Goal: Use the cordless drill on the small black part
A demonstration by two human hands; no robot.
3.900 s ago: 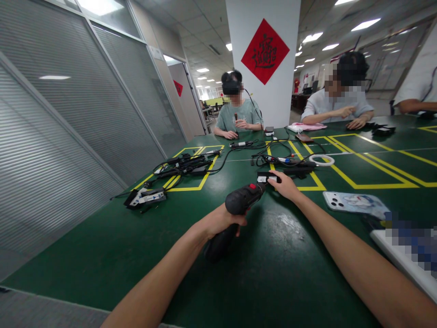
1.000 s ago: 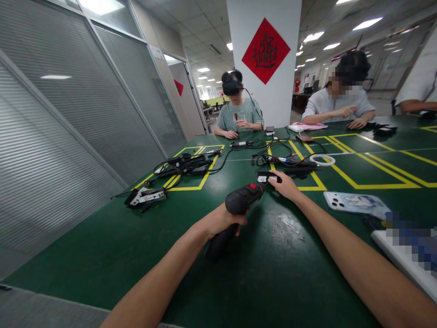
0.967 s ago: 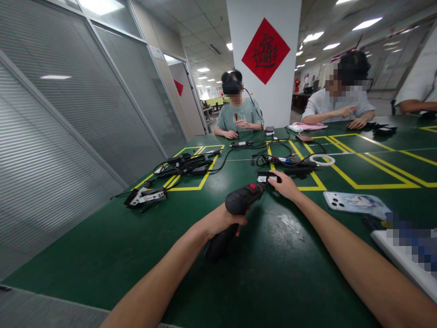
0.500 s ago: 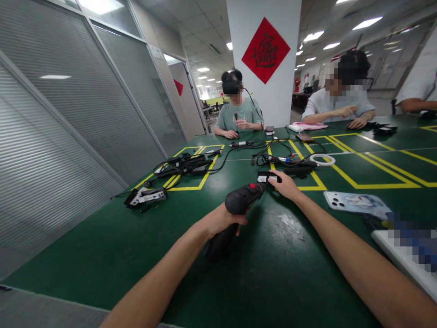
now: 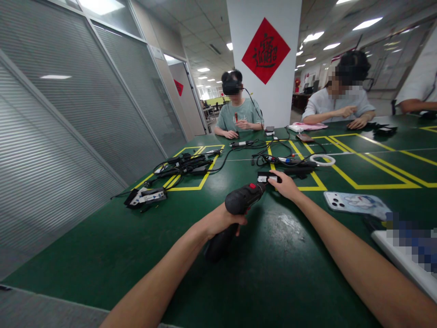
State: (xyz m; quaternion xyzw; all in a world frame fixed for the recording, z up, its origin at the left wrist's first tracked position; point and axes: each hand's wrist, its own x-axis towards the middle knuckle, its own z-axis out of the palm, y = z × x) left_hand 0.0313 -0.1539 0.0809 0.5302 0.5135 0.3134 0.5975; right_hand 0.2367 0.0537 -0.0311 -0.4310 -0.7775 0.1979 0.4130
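My left hand is wrapped round the grip of a black cordless drill with a red switch on top. Its front end points away from me and meets, or nearly meets, a small black part with a white label. That part lies on the green table, and the fingers of my right hand grip it from the right side. The drill's tip and the exact contact point are too small to make out.
Black cables and adapters lie tangled at the left, near a black-and-white device. Past my right hand are more cables and a white ring. A phone lies at the right. Co-workers sit across the table.
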